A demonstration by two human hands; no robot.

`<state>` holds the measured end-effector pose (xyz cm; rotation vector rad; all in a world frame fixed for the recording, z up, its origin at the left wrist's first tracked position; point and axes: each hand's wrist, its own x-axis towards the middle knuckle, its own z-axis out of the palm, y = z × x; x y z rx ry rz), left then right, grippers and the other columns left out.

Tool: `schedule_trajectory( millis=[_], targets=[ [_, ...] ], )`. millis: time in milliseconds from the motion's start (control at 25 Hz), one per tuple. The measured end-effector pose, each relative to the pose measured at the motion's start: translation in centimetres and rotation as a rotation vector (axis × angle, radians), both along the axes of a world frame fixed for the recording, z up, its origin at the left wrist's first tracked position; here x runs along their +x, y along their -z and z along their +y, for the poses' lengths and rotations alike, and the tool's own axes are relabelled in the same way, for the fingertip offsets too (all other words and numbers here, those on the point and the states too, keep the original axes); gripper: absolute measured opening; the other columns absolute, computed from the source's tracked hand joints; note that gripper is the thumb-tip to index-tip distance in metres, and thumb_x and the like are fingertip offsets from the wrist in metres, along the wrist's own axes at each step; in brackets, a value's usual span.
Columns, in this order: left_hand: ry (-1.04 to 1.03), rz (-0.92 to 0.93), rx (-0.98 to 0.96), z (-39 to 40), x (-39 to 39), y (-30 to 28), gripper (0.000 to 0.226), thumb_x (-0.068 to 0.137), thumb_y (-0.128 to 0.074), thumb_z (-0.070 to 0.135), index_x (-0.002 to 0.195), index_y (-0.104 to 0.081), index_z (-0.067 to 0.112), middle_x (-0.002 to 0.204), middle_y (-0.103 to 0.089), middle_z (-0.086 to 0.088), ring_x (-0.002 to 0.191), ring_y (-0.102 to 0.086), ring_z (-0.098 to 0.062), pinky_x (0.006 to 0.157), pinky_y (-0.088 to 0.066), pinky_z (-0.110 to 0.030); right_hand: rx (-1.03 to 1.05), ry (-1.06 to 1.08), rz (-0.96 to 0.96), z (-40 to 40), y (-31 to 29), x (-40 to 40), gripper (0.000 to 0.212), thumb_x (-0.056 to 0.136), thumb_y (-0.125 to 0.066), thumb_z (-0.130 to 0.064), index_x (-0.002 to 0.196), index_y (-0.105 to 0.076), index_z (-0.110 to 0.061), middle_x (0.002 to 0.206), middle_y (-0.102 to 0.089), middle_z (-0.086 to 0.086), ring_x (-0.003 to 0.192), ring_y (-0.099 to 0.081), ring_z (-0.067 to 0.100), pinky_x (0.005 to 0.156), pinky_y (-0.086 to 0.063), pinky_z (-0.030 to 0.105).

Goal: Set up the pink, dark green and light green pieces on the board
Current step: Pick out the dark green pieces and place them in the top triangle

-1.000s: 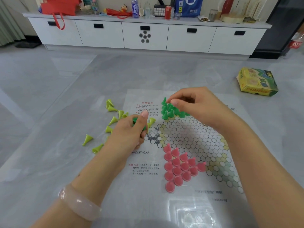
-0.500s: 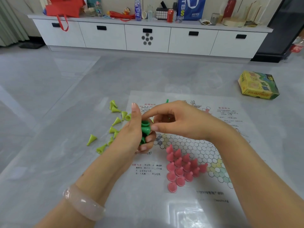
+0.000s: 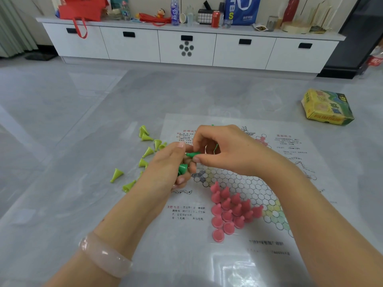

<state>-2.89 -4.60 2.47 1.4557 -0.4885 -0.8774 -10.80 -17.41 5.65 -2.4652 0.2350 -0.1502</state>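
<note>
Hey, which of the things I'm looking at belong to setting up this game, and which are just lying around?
For the job:
board
pink pieces
light green pieces
dark green piece, pinched by the right hand
dark green piece held in the left hand

Just lying about:
yellow box
red can
water bottle

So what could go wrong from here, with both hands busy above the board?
1. The right hand pinches one dark green piece out of the left hand, which grips more dark green pieces; one could slip and fall.
2. A dropped piece, or a lowered wrist, might topple the upright pink pieces nearby.
3. The light green pieces lie loose off the board beside the left forearm and could get scattered.
</note>
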Motion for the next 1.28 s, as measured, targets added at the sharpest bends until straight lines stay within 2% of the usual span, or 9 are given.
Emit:
schedule_trajectory(
  millis=[240,320,440,560,720,800,920,1040,1280],
  targets=[
    [0.0,-0.006,0.004,-0.03,-0.05,-0.07,0.022,0.097,-0.033,0.011,0.089,-0.053,0.012,0.053,-0.055,0.001,0.035,-0.029,-0.008,0.034,-0.024,-0.015,-0.025,-0.002,-0.014,0.2,-0.12,-0.08,0.014,0.083,-0.063,-0.02,0.096,-0.063,-0.025,0.086,-0.066,-0.008,0.073,-0.061,0.007,0.07,-0.052,0.025],
    [-0.01,-0.006,0.025,-0.08,-0.03,-0.14,0.02,0.094,-0.035,0.007,0.091,-0.053,0.014,0.054,-0.054,0.0,0.035,-0.029,-0.008,0.034,-0.024,-0.016,-0.035,0.011,-0.033,0.11,-0.22,-0.21,0.016,0.084,-0.06,-0.017,0.095,-0.066,-0.026,0.083,-0.067,-0.005,0.073,-0.062,0.008,0.071,-0.052,0.028],
    [-0.013,-0.028,0.04,-0.09,-0.12,-0.08,0.017,0.095,-0.037,0.012,0.096,-0.053,0.015,0.054,-0.054,0.001,0.035,-0.029,-0.008,0.034,-0.025,-0.015,0.0,0.04,-0.034,-0.21,-0.08,-0.24,0.018,0.084,-0.056,-0.009,0.087,-0.068,-0.021,0.074,-0.068,0.0,0.066,-0.063,0.01,0.07,-0.052,0.034],
    [-0.012,-0.07,0.05,-0.12,-0.18,0.22,0.015,0.096,-0.037,0.013,0.095,-0.052,0.014,0.051,-0.055,0.003,0.035,-0.03,-0.007,0.035,-0.025,-0.015,0.038,0.014,0.018,-0.1,0.38,-0.04,0.019,0.083,-0.055,-0.006,0.088,-0.068,-0.019,0.076,-0.07,0.001,0.071,-0.067,0.009,0.073,-0.055,0.035],
    [-0.072,-0.025,-0.005,-0.08,0.04,0.12,0.018,0.095,-0.036,0.009,0.089,-0.051,0.016,0.057,-0.056,0.0,0.036,-0.03,-0.008,0.035,-0.025,-0.015,0.244,0.041,0.013,-0.31,0.27,-0.14,0.011,0.082,-0.063,-0.013,0.091,-0.069,-0.018,0.086,-0.071,-0.007,0.084,-0.068,0.005,0.083,-0.055,0.03],
    [-0.08,-0.016,-0.014,-0.12,0.04,0.07,0.018,0.095,-0.036,0.008,0.088,-0.051,0.016,0.058,-0.057,0.0,0.036,-0.029,-0.009,0.035,-0.025,-0.015,0.281,0.036,0.02,-0.34,0.31,-0.24,0.012,0.08,-0.068,-0.019,0.092,-0.069,-0.017,0.09,-0.071,-0.008,0.087,-0.067,0.003,0.085,-0.055,0.03],
    [-0.086,-0.015,-0.012,-0.06,0.15,0.13,0.018,0.094,-0.037,0.008,0.09,-0.052,0.018,0.059,-0.06,0.002,0.037,-0.029,-0.009,0.037,-0.024,-0.016,0.3,0.026,-0.003,-0.4,0.47,-0.25,0.013,0.081,-0.067,-0.014,0.094,-0.068,-0.015,0.091,-0.07,-0.009,0.088,-0.067,-0.001,0.087,-0.053,0.025],
    [-0.079,-0.012,-0.015,-0.07,0.15,0.0,0.017,0.094,-0.037,0.009,0.093,-0.053,0.017,0.059,-0.059,0.002,0.037,-0.03,-0.009,0.036,-0.024,-0.016,0.293,0.037,-0.023,-0.58,0.6,-0.27,0.013,0.084,-0.063,-0.011,0.094,-0.069,-0.015,0.09,-0.071,-0.006,0.085,-0.067,0.0,0.084,-0.053,0.02],
    [-0.025,-0.079,0.094,-0.01,-0.09,-0.03,0.011,0.095,-0.042,0.02,0.095,-0.05,0.013,0.064,-0.059,0.002,0.035,-0.031,-0.006,0.035,-0.026,-0.015,0.366,0.12,-0.11,-0.42,0.67,-0.07,0.01,0.088,-0.057,-0.011,0.088,-0.067,-0.008,0.081,-0.07,0.003,0.073,-0.071,0.011,0.07,-0.058,0.023]
  ],
)
